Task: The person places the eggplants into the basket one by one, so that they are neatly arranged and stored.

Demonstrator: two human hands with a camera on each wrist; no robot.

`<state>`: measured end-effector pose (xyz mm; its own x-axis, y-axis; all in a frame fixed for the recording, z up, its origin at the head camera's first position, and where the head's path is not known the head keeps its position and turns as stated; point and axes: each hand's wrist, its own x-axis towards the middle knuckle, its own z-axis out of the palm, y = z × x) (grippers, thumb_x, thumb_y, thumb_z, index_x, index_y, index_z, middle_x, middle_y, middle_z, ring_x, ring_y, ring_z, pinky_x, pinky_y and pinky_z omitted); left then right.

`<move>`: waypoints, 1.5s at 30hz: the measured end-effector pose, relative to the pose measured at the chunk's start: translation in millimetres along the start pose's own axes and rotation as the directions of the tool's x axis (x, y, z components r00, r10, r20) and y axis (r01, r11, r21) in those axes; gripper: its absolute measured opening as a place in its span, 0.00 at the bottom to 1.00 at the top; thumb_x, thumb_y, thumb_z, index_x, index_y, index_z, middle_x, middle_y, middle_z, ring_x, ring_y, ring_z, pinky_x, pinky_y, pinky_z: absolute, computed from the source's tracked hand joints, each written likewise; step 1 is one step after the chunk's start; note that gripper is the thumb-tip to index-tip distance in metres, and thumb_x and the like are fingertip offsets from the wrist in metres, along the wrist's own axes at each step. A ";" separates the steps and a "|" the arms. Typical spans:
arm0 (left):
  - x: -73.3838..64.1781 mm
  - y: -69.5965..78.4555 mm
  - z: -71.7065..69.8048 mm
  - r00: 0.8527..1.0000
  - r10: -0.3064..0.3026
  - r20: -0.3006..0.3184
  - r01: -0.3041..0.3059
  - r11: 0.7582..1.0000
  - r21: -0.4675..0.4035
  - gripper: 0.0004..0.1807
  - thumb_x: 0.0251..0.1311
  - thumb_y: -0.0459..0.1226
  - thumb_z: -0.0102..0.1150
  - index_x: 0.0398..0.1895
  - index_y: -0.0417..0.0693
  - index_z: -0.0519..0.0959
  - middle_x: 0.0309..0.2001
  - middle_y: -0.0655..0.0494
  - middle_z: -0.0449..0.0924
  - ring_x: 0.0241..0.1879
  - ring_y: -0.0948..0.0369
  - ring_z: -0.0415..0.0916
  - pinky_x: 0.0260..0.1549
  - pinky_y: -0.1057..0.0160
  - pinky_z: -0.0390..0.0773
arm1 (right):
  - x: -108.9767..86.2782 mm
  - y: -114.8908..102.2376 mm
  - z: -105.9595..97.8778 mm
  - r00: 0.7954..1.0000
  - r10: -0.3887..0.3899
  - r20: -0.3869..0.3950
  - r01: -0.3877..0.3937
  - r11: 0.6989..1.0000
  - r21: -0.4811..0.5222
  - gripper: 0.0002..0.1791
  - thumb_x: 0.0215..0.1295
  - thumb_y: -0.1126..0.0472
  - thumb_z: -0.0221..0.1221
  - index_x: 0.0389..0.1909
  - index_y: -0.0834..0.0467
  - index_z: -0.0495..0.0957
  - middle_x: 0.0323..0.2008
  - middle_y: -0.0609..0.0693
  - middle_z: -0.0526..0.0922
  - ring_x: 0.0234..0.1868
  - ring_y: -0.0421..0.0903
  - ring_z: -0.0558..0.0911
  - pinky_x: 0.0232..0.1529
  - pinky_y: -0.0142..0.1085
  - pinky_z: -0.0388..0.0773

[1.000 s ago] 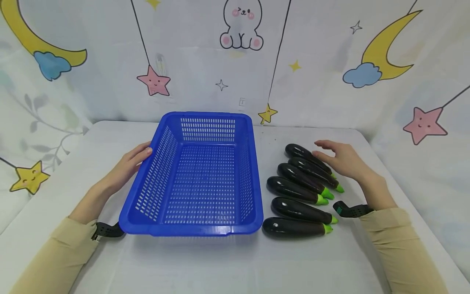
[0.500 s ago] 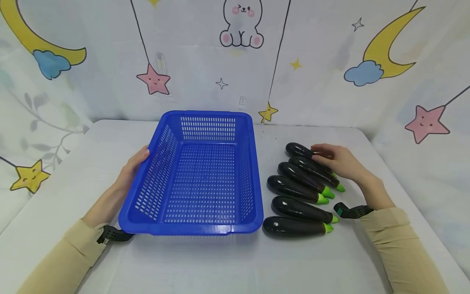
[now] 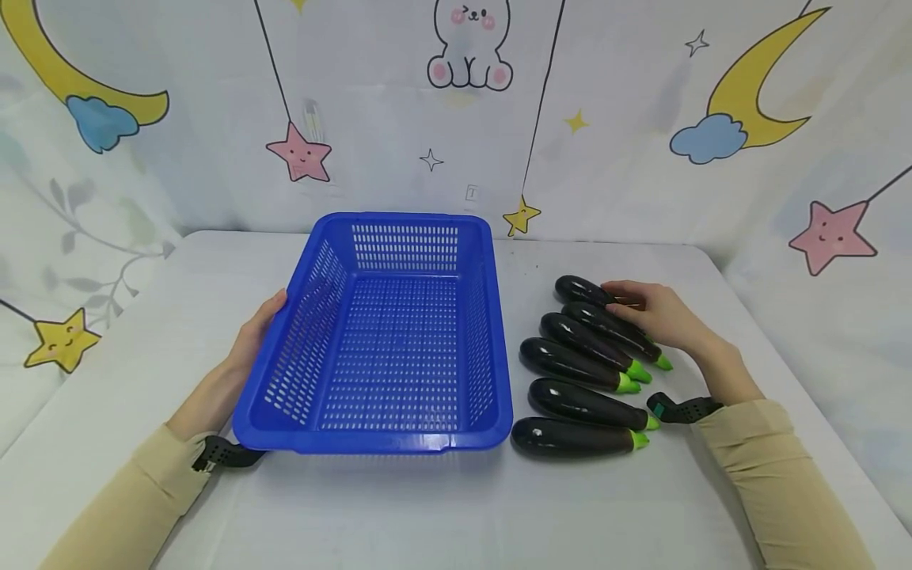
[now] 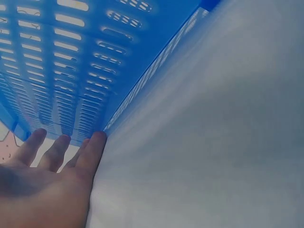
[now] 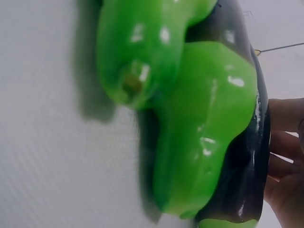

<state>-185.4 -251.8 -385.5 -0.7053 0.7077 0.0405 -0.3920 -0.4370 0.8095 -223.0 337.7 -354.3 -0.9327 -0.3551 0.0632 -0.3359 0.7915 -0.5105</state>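
Observation:
A blue plastic basket (image 3: 399, 442) with slotted walls stands on the table. My left hand (image 3: 251, 336) rests at its left wall; in the left wrist view, the extended fingers (image 4: 92, 149) reach the wall's lower part. Several glossy dark eggplants with green stem ends lie right of the basket. At the farthest eggplant (image 3: 580, 289), my right hand (image 3: 659, 314) holds it around its middle, thumb on the near side, fingers on the far side. Part of that eggplant is hidden under the hand. The right wrist view shows green stem ends (image 5: 204, 118) close up, the hand (image 5: 287, 161) behind them.
The other eggplants lie in a slanted row, the nearest eggplant (image 3: 573, 438) by the basket's front right corner. A white cloth covers the table (image 3: 456, 514). Behind it hangs a curtain (image 3: 370, 119) with printed stars and moons.
My right hand has lowered slightly leftward onto the farthest eggplant, its fingers closing around it. The left hand has slid lower along the basket's left wall. Basket and eggplants stay put.

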 end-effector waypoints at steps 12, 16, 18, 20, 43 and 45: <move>0.0 -0.5 -2.5 1.000 -0.014 0.022 0.015 0.999 -0.042 0.29 0.78 0.54 0.23 0.71 0.55 0.62 0.55 0.52 0.79 0.52 0.58 0.80 0.47 0.61 0.82 | 0.3 1.5 1.9 1.000 -0.023 -0.022 0.023 1.000 0.006 0.21 0.74 0.62 0.56 0.64 0.65 0.73 0.59 0.65 0.79 0.57 0.64 0.80 0.55 0.57 0.77; 0.1 -0.6 -3.1 0.999 -0.009 0.034 0.011 0.998 -0.064 0.29 0.78 0.53 0.22 0.71 0.54 0.63 0.54 0.51 0.79 0.51 0.58 0.80 0.46 0.61 0.82 | 0.7 2.3 2.3 0.999 -0.021 -0.033 0.022 1.000 0.010 0.20 0.74 0.62 0.56 0.64 0.65 0.73 0.59 0.65 0.79 0.57 0.65 0.80 0.55 0.56 0.77; 0.3 -0.6 -3.7 0.999 -0.011 0.040 0.014 0.997 -0.077 0.29 0.78 0.53 0.22 0.70 0.53 0.64 0.54 0.51 0.80 0.51 0.58 0.80 0.46 0.61 0.82 | 1.0 2.4 2.4 0.999 -0.020 -0.039 0.021 1.000 0.014 0.20 0.74 0.63 0.56 0.64 0.64 0.73 0.59 0.65 0.78 0.58 0.65 0.80 0.55 0.56 0.77; 0.4 -0.7 -4.2 0.999 -0.013 0.045 0.017 0.996 -0.089 0.29 0.78 0.53 0.21 0.70 0.53 0.65 0.54 0.51 0.80 0.51 0.58 0.80 0.46 0.61 0.82 | 1.2 2.1 2.3 0.999 -0.018 -0.046 0.018 1.000 0.011 0.20 0.74 0.63 0.56 0.64 0.64 0.73 0.59 0.66 0.78 0.57 0.65 0.80 0.54 0.56 0.77; 0.7 0.2 -4.1 0.998 -0.010 0.063 0.014 0.997 -0.069 0.31 0.78 0.53 0.19 0.70 0.52 0.65 0.54 0.51 0.79 0.51 0.59 0.79 0.47 0.64 0.81 | 3.8 -13.1 0.3 0.987 -0.043 -0.155 0.038 0.999 -0.030 0.21 0.73 0.65 0.58 0.65 0.62 0.74 0.59 0.63 0.80 0.55 0.63 0.82 0.53 0.56 0.77; 0.8 0.2 -4.9 0.997 -0.007 0.080 0.016 0.994 -0.106 0.32 0.78 0.53 0.18 0.69 0.50 0.66 0.54 0.50 0.79 0.51 0.58 0.80 0.47 0.64 0.81 | 4.0 -17.2 -0.8 0.985 -0.059 -0.162 0.054 0.998 -0.036 0.21 0.73 0.65 0.58 0.65 0.62 0.74 0.59 0.63 0.80 0.55 0.62 0.82 0.53 0.56 0.78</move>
<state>-188.9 -254.1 -388.2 -0.6530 0.7530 0.0813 -0.4635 -0.4822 0.7434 -221.1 323.1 -344.6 -0.9202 -0.3162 0.2309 -0.3902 0.7885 -0.4753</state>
